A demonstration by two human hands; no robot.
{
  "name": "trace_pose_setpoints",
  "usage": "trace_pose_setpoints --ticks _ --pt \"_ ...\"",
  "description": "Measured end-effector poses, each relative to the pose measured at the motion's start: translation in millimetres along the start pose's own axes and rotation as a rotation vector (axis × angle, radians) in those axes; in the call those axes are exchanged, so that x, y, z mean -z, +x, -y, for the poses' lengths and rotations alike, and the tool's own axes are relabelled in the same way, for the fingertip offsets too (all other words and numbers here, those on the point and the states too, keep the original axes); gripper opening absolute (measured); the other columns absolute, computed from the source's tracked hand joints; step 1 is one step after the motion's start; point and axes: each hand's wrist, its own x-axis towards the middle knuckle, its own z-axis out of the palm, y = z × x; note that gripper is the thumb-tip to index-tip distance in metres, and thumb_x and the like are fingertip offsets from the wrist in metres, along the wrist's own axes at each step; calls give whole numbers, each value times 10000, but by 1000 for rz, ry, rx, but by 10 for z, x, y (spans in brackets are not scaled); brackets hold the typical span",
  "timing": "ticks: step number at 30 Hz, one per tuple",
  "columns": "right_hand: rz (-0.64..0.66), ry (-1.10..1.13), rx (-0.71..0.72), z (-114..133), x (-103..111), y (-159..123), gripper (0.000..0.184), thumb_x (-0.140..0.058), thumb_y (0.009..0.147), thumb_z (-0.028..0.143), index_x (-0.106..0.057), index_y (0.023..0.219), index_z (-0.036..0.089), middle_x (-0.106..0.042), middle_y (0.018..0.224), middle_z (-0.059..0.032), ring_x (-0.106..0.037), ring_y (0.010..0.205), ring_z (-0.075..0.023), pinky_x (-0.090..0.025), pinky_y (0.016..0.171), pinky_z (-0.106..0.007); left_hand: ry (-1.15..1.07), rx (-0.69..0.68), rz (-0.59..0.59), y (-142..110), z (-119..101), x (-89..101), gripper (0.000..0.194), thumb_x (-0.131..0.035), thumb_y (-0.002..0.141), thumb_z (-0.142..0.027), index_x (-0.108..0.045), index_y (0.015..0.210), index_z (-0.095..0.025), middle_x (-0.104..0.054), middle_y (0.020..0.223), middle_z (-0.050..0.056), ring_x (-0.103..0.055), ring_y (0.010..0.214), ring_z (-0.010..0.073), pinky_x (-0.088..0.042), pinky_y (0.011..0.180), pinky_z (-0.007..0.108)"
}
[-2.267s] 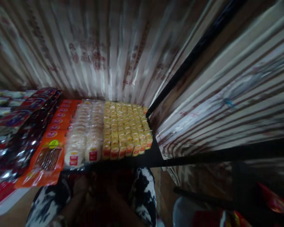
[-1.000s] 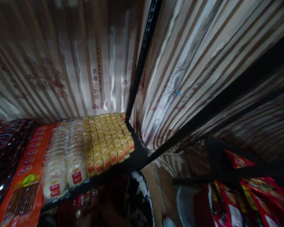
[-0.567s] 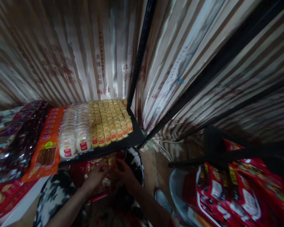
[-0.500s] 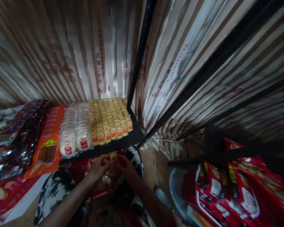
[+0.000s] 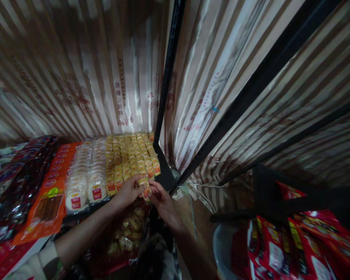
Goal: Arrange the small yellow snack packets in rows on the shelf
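Note:
My left hand [image 5: 128, 191] and my right hand [image 5: 162, 200] meet at the front edge of a black shelf [image 5: 165, 178]. Both pinch one small yellow snack packet [image 5: 145, 186] with a red label between their fingertips. The packet hangs just in front of the rows of like yellow packets [image 5: 130, 158] that cover the shelf's right part. Below my hands a red basket [image 5: 125, 237] holds more of these packets.
White round cakes in clear wrap [image 5: 85, 179], orange snack packs [image 5: 46, 198] and dark shiny bags [image 5: 11, 182] fill the shelf to the left. Striped cloth [image 5: 99, 77] hangs behind. A black upright post [image 5: 166, 74] stands at the shelf corner. Red packets [image 5: 291, 249] lie at lower right.
My hands have risen from the basket up to the shelf's front edge, carrying a yellow packet between them. The camera has tilted slightly.

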Motion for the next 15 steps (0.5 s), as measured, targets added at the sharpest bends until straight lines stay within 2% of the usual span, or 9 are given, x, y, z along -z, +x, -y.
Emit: trace_pose_setpoints --ticks 3,8,12,15 --pt "-70 -23 71 116 99 247 462 -666 703 414 -540 1113 241 -664 993 -38 -629 915 -207 -470 872 -369 31 -22 12 248 -229 39 396 -545 731 -327 -537 1081 -143 -564 605 -39 -536 512 101 -393 455 189" --pt "-201 -151 217 249 312 792 445 -626 719 386 -543 1118 207 -634 1082 -73 -596 1005 -216 -458 912 -363 128 -121 28 811 -593 84 336 -528 759 -201 -550 1087 -130 -639 789 11 -566 572 86 -462 553 206" --pt "-287 -266 321 349 461 1265 440 -550 764 348 -517 1167 174 -584 1187 -95 -551 1094 -215 -422 967 -356 265 -247 -48 1364 -782 105 325 -559 759 -194 -583 1073 -112 -662 913 59 -612 728 127 -488 665 237" --pt "-370 -381 336 392 572 1579 448 -485 791 303 -496 1212 150 -544 1251 -106 -517 1143 -212 -379 1010 -364 389 -341 -124 1755 -871 123 329 -561 765 -204 -594 1081 -117 -670 945 65 -617 812 151 -487 750 265"
